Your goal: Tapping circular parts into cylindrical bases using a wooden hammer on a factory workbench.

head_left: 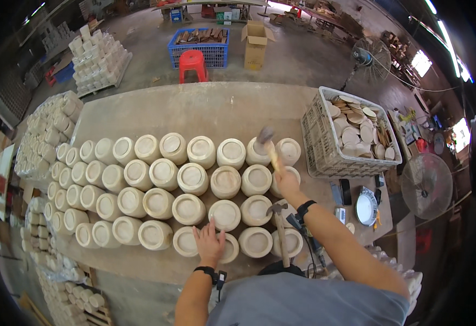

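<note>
Several pale wooden round pots (192, 178) stand bottom-up in rows on a long workbench (205, 106). My left hand (209, 243) lies flat with fingers spread on a pot at the near edge of the rows. My right hand (287, 182) grips the wooden handle of a hammer (266, 142). The hammer's head is raised and blurred over a pot in the far row. A second hammer (280, 228) lies across pots near my right forearm.
A white plastic crate (319, 146) of round wooden discs sits on the right of the bench. Beside it lie a phone (345, 191) and a white plate (366, 208). More pots are stacked at left (47, 136). Beyond stand a red stool (193, 64), blue crate (200, 48) and cardboard box (256, 43).
</note>
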{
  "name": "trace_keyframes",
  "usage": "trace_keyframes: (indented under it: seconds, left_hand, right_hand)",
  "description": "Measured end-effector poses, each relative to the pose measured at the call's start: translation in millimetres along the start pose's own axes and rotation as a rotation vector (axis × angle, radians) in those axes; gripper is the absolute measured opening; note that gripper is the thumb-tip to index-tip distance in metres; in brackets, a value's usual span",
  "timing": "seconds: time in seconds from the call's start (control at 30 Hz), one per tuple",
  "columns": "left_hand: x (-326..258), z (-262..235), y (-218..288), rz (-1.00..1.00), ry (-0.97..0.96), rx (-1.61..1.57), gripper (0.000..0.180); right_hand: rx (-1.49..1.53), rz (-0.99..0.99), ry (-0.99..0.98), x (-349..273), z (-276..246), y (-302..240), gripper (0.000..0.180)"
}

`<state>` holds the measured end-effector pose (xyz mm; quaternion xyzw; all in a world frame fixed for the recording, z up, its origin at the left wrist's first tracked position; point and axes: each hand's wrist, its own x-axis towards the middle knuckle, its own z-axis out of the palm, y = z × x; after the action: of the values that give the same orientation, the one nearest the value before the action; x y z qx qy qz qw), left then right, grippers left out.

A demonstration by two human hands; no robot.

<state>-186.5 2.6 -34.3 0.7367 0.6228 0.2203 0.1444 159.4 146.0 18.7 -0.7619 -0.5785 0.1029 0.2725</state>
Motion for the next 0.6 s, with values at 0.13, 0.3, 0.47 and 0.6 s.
trace_keyframes:
  seconds: [0.13,0.3,0.47,0.6]
  left_hand:
    - [1.2,5.6,-0.9,0.008,-0.035,0.021,0.065]
    - [-2.5,2.2,-4.5,-0.002,-0.019,0.004,0.067]
    - [-0.1,-0.3,-0.9,0.003,-0.029,-0.004,0.067]
    - [0.8,0.9,2.6,-0.013,-0.044,0.010,0.066]
  right_hand:
    - [-0.181,0.049,-0.293,17.9,-2.2,20.6,0.068]
    - [-0.069,0.072,-0.159,17.3,-36.0,-31.3,0.070]
    - [0.068,-0.051,0.145,-0.1,-13.7,-20.7,0.070]
    - [-0.133,0.046,-0.237,0.4,6.7,16.3,0.071]
